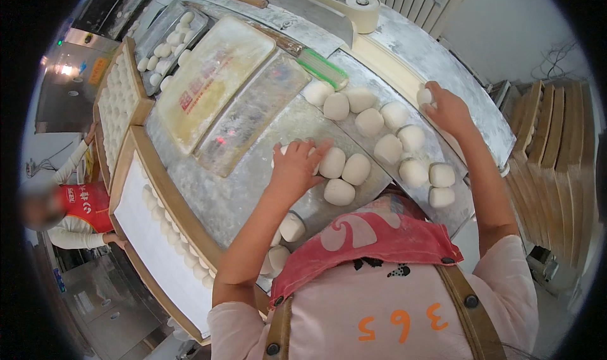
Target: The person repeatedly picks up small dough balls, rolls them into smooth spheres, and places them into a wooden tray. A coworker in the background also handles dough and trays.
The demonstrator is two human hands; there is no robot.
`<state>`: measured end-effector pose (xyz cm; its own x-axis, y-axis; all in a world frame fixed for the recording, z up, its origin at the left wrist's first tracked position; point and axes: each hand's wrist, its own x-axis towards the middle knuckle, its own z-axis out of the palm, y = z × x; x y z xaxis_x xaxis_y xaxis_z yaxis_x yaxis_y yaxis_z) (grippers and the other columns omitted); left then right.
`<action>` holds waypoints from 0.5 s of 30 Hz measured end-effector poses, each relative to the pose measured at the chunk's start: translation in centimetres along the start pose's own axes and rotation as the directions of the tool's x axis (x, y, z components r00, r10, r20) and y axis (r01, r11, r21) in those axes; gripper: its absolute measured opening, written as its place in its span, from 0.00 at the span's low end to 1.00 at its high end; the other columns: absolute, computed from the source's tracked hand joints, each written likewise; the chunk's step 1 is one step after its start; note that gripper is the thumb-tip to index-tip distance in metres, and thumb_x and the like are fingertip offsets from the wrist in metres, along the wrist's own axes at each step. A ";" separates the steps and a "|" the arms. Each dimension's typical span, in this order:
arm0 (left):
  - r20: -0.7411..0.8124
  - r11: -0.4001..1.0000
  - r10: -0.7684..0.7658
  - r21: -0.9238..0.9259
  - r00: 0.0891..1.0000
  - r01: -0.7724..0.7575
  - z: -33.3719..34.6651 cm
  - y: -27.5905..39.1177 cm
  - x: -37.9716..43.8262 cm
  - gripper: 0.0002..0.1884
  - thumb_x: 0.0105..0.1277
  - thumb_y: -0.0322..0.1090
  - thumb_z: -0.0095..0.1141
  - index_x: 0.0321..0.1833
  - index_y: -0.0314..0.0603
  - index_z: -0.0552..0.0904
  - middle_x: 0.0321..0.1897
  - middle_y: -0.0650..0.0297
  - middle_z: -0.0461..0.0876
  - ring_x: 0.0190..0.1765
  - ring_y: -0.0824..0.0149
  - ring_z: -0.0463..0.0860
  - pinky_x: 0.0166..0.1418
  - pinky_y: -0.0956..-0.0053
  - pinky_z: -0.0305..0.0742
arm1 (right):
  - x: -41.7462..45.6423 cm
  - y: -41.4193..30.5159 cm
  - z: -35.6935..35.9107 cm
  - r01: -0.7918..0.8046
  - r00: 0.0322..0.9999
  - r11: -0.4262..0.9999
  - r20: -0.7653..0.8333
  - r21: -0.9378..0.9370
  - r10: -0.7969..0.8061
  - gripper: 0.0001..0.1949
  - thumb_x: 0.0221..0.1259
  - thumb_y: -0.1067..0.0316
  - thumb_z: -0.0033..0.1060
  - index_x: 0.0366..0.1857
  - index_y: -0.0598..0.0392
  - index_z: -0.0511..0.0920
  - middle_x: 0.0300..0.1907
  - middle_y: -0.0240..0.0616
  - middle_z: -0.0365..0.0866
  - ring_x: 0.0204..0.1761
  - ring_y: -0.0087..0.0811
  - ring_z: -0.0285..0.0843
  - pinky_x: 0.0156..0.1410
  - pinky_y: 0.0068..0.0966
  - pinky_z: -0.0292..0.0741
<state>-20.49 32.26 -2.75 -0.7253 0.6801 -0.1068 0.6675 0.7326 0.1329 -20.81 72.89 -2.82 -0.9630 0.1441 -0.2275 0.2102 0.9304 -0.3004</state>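
My right hand (446,107) holds a white dough piece (424,95) between thumb and fingers, at the cream conveyor belt (389,58). My left hand (296,165) rests with spread fingers over white dough pieces on the floured metal worktop (256,196). Its palm side is hidden, so a firm grip cannot be made out. Close beside it sit a rounded dough piece (332,163) and another (339,192). Several more dough pieces (388,149) lie between my two hands. Near my left forearm, further pieces (291,227) are partly covered by the arm and apron.
A wood-framed tray (168,170) of dough pieces stands left, with a co-worker's hand (115,240) on its edge. Beyond are a floury plastic lid (216,80), a clear container (251,115), a green-edged brush (323,68) and a metal tray (147,47). Stacked wooden trays (550,170) stand right.
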 end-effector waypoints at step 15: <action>-0.111 0.999 -0.020 0.027 0.994 0.023 0.7 -2.3 -1.2 0.33 0.49 0.42 0.79 0.61 0.68 0.82 0.55 0.66 0.79 0.60 0.59 0.79 0.71 0.28 0.62 | -0.4 -14.3 -7.8 0.411 0.903 0.601 -0.217 0.685 -0.370 0.18 0.70 0.71 0.62 0.63 0.59 0.79 0.59 0.37 0.83 0.48 0.25 0.85 0.56 0.25 0.81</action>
<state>-21.06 29.76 -3.61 -0.7525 0.6586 0.0007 0.6551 0.7484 0.1036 -24.73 62.16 8.80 -0.9843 -0.1406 0.1068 -0.1540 0.3875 -0.9089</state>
